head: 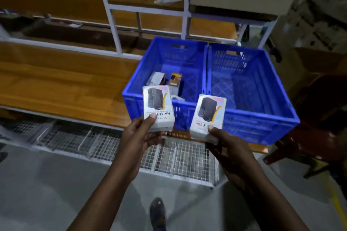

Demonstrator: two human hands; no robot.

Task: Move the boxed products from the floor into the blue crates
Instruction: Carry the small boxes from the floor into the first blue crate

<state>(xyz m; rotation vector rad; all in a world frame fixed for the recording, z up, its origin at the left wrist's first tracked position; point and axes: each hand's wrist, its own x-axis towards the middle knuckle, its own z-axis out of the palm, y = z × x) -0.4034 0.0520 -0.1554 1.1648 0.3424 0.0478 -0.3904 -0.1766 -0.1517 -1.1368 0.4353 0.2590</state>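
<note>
both hands (142,135) hold boxes (158,107)

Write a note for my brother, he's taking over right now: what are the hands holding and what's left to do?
Left hand grips one white box; right hand grips another white box. Both are held up in front of the blue crates on the wooden shelf, not inside yet.
Done: the left crate already holds a few boxes.
The right crate looks empty from here.
Left: drop both boxes in a crate. No boxes on the floor are in view here.
</note>
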